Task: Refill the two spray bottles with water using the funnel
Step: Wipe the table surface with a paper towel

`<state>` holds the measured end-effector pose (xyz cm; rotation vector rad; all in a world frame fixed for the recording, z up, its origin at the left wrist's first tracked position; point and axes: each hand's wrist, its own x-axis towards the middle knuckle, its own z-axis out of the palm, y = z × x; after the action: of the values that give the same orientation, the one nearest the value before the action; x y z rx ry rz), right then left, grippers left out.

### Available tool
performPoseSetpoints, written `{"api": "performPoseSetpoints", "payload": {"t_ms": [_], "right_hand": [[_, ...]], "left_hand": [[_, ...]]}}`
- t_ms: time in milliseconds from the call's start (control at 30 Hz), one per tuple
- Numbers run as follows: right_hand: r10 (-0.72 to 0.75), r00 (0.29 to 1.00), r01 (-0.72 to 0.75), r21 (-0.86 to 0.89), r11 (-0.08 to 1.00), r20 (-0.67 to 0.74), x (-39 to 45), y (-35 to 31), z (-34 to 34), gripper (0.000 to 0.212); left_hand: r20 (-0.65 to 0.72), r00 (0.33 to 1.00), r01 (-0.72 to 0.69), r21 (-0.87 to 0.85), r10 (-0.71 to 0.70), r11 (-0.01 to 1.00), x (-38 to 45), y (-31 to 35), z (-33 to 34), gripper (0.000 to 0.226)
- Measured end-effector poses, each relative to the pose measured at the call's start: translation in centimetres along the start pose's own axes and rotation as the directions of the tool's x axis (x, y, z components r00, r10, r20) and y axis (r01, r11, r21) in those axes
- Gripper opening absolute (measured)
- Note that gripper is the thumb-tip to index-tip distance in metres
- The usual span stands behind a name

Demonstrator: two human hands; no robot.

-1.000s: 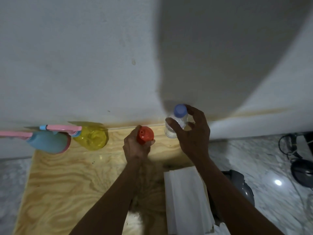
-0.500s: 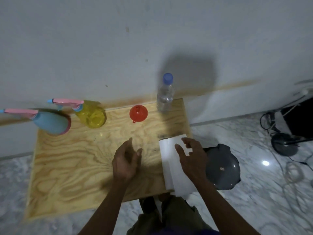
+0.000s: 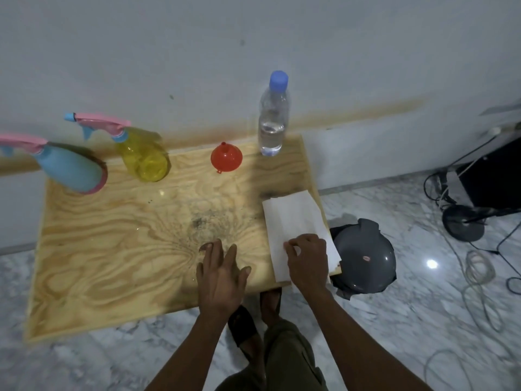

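Left hand (image 3: 221, 273) lies flat, fingers spread and empty, at the bench's (image 3: 112, 249) near edge, right hand (image 3: 307, 256) pinches the paper (image 3: 293, 218); both sprayers (image 3: 143, 156) stand upright along the far edge, nearer the left hand.

The room is dim with a cool grey cast. A bright glare spot (image 3: 432, 263) shines on the marble floor (image 3: 394, 320) (a lamp reflected from above). The wooden board (image 3: 112, 235) is darker towards its right side. Wide-angle bending warps the edges, and 1 blue spray bottle (image 3: 70, 167) looks stretched.
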<state>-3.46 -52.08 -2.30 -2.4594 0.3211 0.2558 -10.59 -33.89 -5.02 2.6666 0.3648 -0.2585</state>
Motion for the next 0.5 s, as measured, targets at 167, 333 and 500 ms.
{"api": "performPoseSetpoints", "payload": {"t_ms": [167,333,500], "right_hand": [[-0.011,1.0,0.013,0.108,0.994,-0.024,0.3,0.7,0.1,0.013],[0.021,0.995,0.005,0.273,0.962,-0.093,0.2,0.7,-1.7,0.012],[0.057,0.989,-0.002,0.376,0.927,-0.135,0.8,-0.1,-3.6,0.01]], "left_hand": [[-0.035,0.999,-0.004,-0.015,0.004,1.0,-0.3,-0.3,0.8,0.073],[-0.049,0.999,0.004,-0.077,-0.008,0.997,-0.7,-0.7,1.6,0.075],[-0.075,0.997,0.005,-0.116,-0.013,0.993,-0.7,-0.6,1.7,0.076]]}}
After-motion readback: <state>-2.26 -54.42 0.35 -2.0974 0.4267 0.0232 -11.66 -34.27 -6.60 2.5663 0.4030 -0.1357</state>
